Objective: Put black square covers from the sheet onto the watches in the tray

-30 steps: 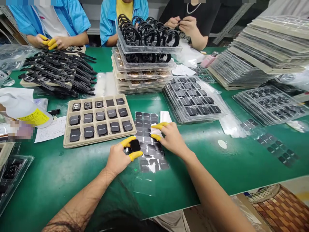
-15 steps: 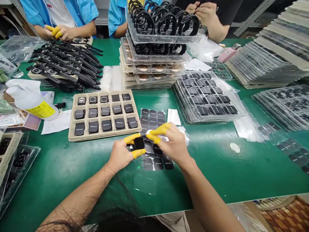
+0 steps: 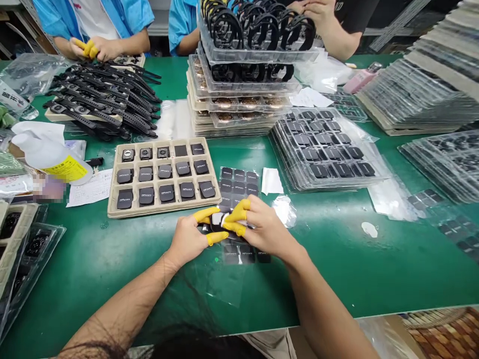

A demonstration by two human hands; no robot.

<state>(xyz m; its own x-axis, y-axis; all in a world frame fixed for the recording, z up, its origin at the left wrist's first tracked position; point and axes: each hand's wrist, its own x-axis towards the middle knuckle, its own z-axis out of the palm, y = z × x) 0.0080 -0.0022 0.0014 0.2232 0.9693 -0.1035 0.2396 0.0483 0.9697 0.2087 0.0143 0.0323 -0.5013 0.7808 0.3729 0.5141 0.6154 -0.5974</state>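
Note:
My left hand [image 3: 190, 234], in yellow finger cots, grips a black square watch body [image 3: 216, 220] by its edges between thumb and finger. My right hand [image 3: 262, 224], also in yellow cots, pinches a small white cloth [image 3: 224, 220] against the watch face. Beneath both hands lie clear sheets of black square stickers [image 3: 238, 188], partly covered by the right hand. Left of them sits a beige tray [image 3: 164, 208] whose compartments hold watch bodies and black squares with printed lettering.
Stacked trays [image 3: 239, 130] of watches stand behind, with clear trays of black squares [image 3: 337, 185] to the right. A white bottle [image 3: 52, 157] and black straps [image 3: 108, 99] are at left. Co-workers' hands [image 3: 92, 49] show across the green table [image 3: 337, 269].
My right hand has moved slightly left and down, bringing the white cloth onto the watch face. My left hand still holds the watch body. The view has shifted slightly.

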